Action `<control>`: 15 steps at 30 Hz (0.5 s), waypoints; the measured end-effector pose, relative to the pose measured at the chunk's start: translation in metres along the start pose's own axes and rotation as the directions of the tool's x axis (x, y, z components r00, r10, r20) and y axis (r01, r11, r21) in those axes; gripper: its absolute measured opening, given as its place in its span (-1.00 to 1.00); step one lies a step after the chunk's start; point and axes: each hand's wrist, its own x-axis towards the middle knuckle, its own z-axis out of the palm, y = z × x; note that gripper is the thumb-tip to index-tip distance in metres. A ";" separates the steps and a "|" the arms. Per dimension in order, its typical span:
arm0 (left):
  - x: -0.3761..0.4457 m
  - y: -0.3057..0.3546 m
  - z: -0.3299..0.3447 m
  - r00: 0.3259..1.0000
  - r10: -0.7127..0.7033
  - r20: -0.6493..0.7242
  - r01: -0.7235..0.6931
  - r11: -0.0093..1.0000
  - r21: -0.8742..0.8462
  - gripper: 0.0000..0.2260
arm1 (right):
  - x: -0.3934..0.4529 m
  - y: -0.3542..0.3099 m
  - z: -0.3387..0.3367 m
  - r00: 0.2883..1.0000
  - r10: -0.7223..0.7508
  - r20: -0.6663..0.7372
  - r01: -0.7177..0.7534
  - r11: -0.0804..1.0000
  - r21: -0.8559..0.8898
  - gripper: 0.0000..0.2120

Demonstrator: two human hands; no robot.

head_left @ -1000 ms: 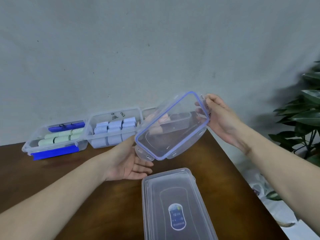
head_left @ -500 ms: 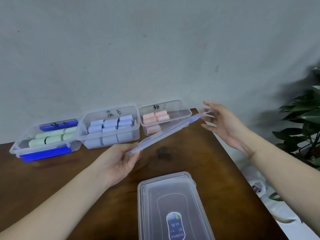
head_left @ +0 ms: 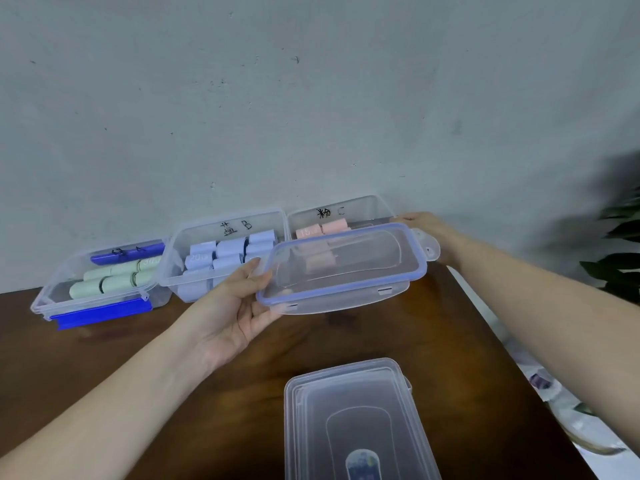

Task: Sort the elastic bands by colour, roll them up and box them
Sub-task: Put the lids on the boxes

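Three clear boxes stand in a row against the wall. The left box (head_left: 45, 299) holds green rolls (head_left: 110, 282), the middle box (head_left: 180, 237) holds pale blue rolls (head_left: 228, 249), and the right box (head_left: 363, 206) holds pink rolls (head_left: 334, 226). A clear lid with a blue seal (head_left: 341, 268) hovers nearly flat over the front of the pink box. My left hand (head_left: 235, 306) grips the lid's left end, thumb on top. My right hand (head_left: 422, 225) holds its right end by the flap.
A second clear lid with an oval sticker (head_left: 356, 424) lies on the brown table (head_left: 138, 358) near the front. The table's right edge drops off to a cluttered floor. A dark leafy plant (head_left: 620, 265) stands at the far right.
The lid has turned from steeply tilted to almost level and moved back and down over the pink box. Both hands followed it toward the wall.
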 end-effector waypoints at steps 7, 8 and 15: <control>0.000 0.001 0.005 0.998 0.055 -0.014 -0.053 0.994 0.098 -0.46 | -0.030 0.000 -0.003 0.996 0.070 -0.046 -0.074 0.994 -0.078 -0.77; -0.001 -0.001 0.006 0.998 0.062 -0.011 -0.060 0.992 0.113 -0.45 | -0.037 0.002 -0.005 0.996 0.072 -0.048 -0.076 0.993 -0.091 -0.78; -0.008 -0.011 0.015 0.996 0.082 0.024 -0.085 0.985 0.152 -0.48 | -0.088 0.022 -0.018 0.993 0.120 -0.014 -0.121 0.988 -0.092 -0.75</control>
